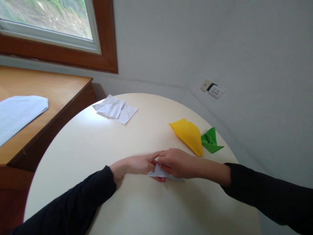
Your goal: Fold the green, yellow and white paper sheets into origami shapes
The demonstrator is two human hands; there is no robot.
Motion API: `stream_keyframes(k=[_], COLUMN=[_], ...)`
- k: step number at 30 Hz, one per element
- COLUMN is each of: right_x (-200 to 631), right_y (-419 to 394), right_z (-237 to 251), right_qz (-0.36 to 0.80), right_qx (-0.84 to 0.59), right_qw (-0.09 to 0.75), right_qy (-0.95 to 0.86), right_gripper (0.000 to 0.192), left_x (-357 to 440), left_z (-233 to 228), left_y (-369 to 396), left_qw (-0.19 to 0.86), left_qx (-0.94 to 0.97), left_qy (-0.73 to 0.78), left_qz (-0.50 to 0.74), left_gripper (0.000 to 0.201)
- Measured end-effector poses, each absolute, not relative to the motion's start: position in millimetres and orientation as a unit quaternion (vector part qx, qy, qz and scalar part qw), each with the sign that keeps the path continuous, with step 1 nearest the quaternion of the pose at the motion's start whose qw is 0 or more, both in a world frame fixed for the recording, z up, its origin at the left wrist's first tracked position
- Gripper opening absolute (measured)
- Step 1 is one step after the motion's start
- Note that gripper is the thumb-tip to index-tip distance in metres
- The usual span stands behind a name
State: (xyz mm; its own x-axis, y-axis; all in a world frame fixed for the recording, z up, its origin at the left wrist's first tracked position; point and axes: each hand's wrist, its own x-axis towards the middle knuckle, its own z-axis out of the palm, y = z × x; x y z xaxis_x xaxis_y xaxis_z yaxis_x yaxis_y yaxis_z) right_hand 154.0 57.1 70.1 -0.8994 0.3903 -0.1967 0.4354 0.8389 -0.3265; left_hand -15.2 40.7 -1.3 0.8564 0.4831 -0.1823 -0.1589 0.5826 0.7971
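A small folded white paper (163,174) lies at the middle of the round cream table (97,147). My left hand (137,164) and my right hand (176,162) meet over it, fingers pinched on its upper edge. Most of the paper is hidden under my right hand. Both arms wear black sleeves.
A folded yellow paper (188,134) and a folded green paper (210,141) lie at the table's right edge. A crumpled white sheet (114,109) lies at the far side. A wooden desk (56,88) with a pale blue sheet (17,114) stands to the left. A wall socket (213,89) is behind.
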Motion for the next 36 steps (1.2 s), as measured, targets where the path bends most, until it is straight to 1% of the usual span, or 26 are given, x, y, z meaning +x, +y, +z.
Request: stream_keyframes(k=[5,8,11,14,18,21,25,27,30,32,33,36], right_x=[149.7,147.7,147.1,147.7,150.0,153.6,162.4,168.4,178.4,184.5,187.2,193.2], right_y=[62.4,65.7,69.1,71.6,73.4,73.6,71.9,70.3,67.2,64.6,63.2,58.5], right_z=[75.2,76.8,77.2,76.8,75.0,74.2,75.6,75.7,71.8,66.7,63.8,55.9], right_qz=[-0.276,-0.295,-0.313,-0.332,-0.350,-0.347,-0.323,-0.300,-0.257,-0.223,-0.198,-0.086], right_qx=[0.265,0.284,0.296,0.309,0.317,0.328,0.347,0.364,0.392,0.388,0.383,0.379], right_qw=[0.102,0.125,0.141,0.141,0.135,0.126,0.114,0.101,0.052,0.007,-0.016,-0.074], right_qy=[0.918,0.904,0.891,0.880,0.871,0.870,0.873,0.876,0.882,0.894,0.902,0.919], right_gripper=[0.026,0.022,0.018,0.017,0.019,0.018,0.018,0.016,0.012,0.014,0.019,0.036], left_x=[-13.1,-13.9,-16.4,-18.1,-17.3,-16.7,-16.4,-15.4,-11.5,-7.9,-6.2,-3.3], left_z=[-2.1,-1.0,0.1,0.3,-2.6,-7.9,-11.8,-10.0,-5.0,-2.3,-1.4,1.3], left_y=[43.4,43.8,43.3,42.5,41.7,41.6,40.0,37.6,33.2,30.4,29.1,24.8], left_qw=[0.891,0.892,0.865,0.851,0.858,0.850,0.846,0.850,0.832,0.784,0.749,0.605], left_qx=[0.369,0.369,0.422,0.450,0.437,0.438,0.417,0.391,0.381,0.420,0.453,0.560], left_qy=[0.177,0.172,0.192,0.197,0.194,0.220,0.263,0.279,0.319,0.363,0.387,0.446], left_qz=[0.197,0.198,0.191,0.186,0.189,0.195,0.201,0.214,0.248,0.277,0.292,0.349], left_gripper=[0.071,0.057,0.045,0.047,0.048,0.056,0.073,0.075,0.073,0.067,0.063,0.055])
